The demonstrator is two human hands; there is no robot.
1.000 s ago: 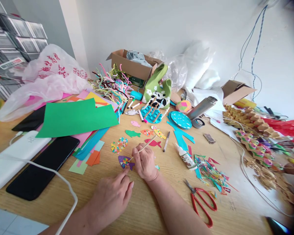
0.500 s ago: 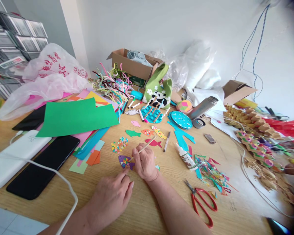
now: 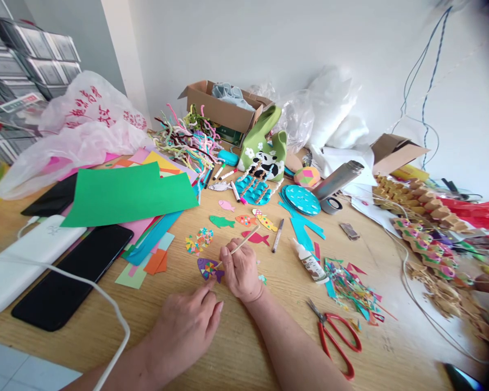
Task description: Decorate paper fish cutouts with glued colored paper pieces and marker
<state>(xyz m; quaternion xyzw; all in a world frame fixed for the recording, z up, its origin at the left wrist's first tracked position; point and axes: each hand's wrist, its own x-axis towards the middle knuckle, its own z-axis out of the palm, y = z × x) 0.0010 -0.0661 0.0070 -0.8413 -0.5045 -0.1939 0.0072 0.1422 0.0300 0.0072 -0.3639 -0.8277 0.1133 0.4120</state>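
Note:
My right hand [image 3: 240,271] is closed round a thin wooden stick [image 3: 244,243], with the stick's lower end on a purple paper fish [image 3: 207,268] covered in coloured bits. My left hand [image 3: 187,326] lies on the wooden table [image 3: 244,347] just below the fish, fingers loosely curled, fingertips touching the fish's lower edge. Small piles of coloured paper bits [image 3: 198,240] lie just beyond the fish. Further out sits a row of small paper fish, green [image 3: 221,221], orange [image 3: 244,220], red [image 3: 256,237] and pink [image 3: 226,205].
A glue bottle [image 3: 308,263] and red scissors [image 3: 336,339] lie to the right, by a heap of paper scraps [image 3: 348,285]. Green paper [image 3: 126,193] tops a coloured stack at left, with a black phone [image 3: 71,277], a white device [image 3: 20,258] and its cable. Boxes, bags and pipe cleaners crowd the back.

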